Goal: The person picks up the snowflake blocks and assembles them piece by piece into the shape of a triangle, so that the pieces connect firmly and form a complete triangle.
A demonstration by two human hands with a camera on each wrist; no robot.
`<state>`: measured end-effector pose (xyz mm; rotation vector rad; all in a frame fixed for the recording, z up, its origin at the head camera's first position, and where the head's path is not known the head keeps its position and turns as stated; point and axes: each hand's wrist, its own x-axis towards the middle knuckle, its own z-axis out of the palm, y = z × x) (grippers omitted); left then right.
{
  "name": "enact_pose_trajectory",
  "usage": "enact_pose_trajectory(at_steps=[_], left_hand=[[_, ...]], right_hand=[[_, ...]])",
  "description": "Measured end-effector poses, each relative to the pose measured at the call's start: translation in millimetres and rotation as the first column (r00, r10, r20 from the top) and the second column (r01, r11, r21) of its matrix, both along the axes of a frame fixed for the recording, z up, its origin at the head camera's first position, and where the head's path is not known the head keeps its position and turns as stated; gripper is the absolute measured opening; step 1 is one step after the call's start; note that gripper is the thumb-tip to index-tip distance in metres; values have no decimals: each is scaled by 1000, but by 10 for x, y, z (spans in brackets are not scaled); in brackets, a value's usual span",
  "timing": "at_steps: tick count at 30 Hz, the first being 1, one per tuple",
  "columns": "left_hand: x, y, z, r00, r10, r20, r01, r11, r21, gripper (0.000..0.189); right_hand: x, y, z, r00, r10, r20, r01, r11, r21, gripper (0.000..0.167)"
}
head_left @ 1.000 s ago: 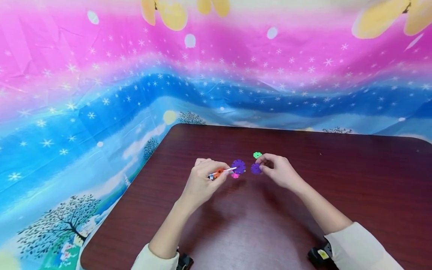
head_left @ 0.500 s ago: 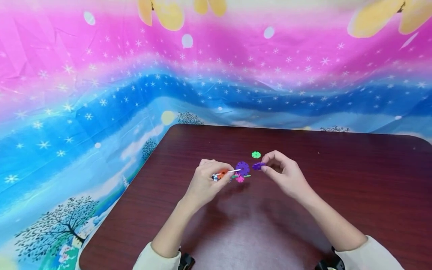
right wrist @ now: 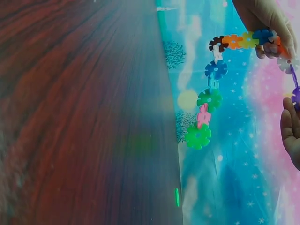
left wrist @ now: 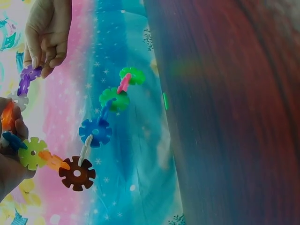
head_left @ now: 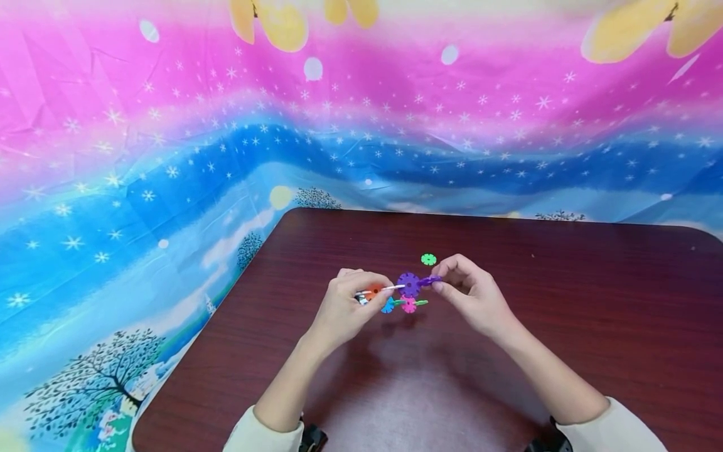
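Observation:
My left hand (head_left: 349,304) grips a chain of interlocking notched plastic discs near an orange disc (left wrist: 7,117) and a white disc (right wrist: 287,64). From this hand the chain hangs down through a yellow-green disc (left wrist: 33,153), a brown disc (left wrist: 77,182) and a blue disc (left wrist: 95,132) to a bright green disc (right wrist: 198,136). A purple disc (head_left: 408,285) sits at the chain's other end. My right hand (head_left: 471,292) pinches a second purple disc (head_left: 430,280) edge-on against it; whether their notches are fully engaged cannot be seen.
A loose green disc (head_left: 428,258) lies on the dark wooden table (head_left: 565,326), just beyond the hands. A patterned cloth (head_left: 361,125) in pink and blue hangs behind the table and along its left side.
My right hand first moved away and turned its purple disc edge-on, then came back left to bring it against the chain's purple disc. More of the hanging chain shows below my left hand.

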<state>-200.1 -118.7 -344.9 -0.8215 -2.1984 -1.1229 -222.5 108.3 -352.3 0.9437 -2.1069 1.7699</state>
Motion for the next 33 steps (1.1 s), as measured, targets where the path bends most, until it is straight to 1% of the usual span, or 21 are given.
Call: enact_pose_trajectory(at_steps=[3, 11, 16, 18, 22, 24, 29, 33], left_hand=[[11, 2, 3, 1000, -2, 18, 2, 1000, 11, 7], [28, -1, 15, 997, -10, 77, 5, 998, 59, 5], [33, 3, 30, 995, -39, 95, 29, 995, 100, 6], [34, 6, 37, 994, -51, 97, 40, 993, 115, 6], [36, 9, 43, 994, -64, 94, 51, 990, 132, 7], [39, 9, 43, 994, -67, 88, 55, 990, 130, 7], [35, 2, 39, 996, -77, 51, 71, 991, 110, 7], [21, 6, 24, 995, -92, 29, 88, 987, 131, 8]], right_hand=[[3, -7, -5, 1000, 4, -4, -4, 1000, -8, 16], [21, -21, -4, 1000, -15, -2, 15, 999, -38, 17], [31, -25, 0, 999, -30, -27, 29, 998, -48, 15], [33, -27, 0, 999, -23, -42, 20, 998, -63, 15], [32, -38, 6, 998, 18, -58, -25, 992, -122, 14], [32, -38, 12, 997, 33, -64, -41, 991, -129, 14], [26, -27, 21, 994, 36, -98, -43, 997, -68, 18], [24, -34, 22, 992, 6, -123, -12, 999, -46, 19]])
